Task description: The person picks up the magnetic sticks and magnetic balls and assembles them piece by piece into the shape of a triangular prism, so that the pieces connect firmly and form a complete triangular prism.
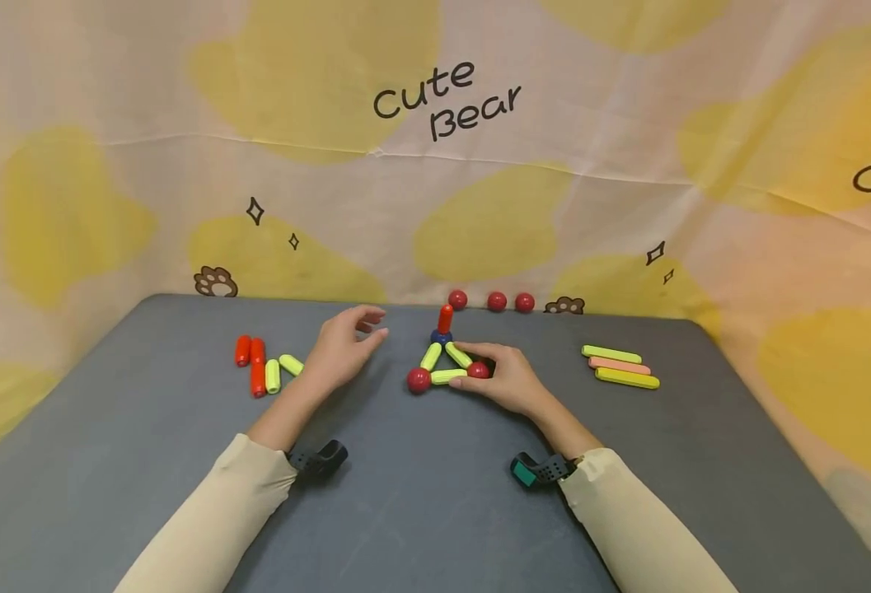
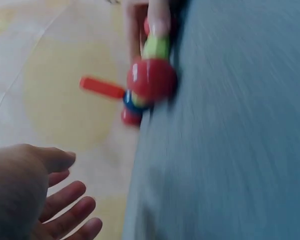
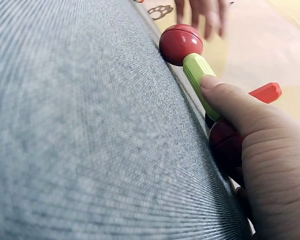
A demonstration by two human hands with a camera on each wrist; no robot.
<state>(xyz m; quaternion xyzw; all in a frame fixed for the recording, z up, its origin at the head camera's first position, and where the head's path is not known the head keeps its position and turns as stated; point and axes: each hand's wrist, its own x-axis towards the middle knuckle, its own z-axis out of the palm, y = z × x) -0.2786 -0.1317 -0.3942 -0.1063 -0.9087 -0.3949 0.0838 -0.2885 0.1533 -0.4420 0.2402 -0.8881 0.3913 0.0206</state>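
A flat triangle of light green sticks [image 1: 431, 357] lies on the table, joined at its corners by balls. Two front corners are red balls [image 1: 419, 380]; at the back corner is a blue ball [image 1: 441, 337], from which a red stick [image 1: 445, 319] stands upright. My right hand [image 1: 511, 380] grips the triangle around its right corner, thumb on the front green stick [image 3: 200, 80]. To the left of the triangle, my left hand [image 1: 342, 347] is held in the air, fingers relaxed and nothing in them; the left wrist view shows the fingers spread.
Behind the triangle, three loose red balls [image 1: 497, 301] sit along the table's back edge. Red sticks [image 1: 258, 367] and short green sticks [image 1: 273, 375] lie beyond the left forearm. On the right rest longer sticks, green, pink and yellow [image 1: 627, 378]. A patterned cloth [image 1: 316, 222] hangs behind.
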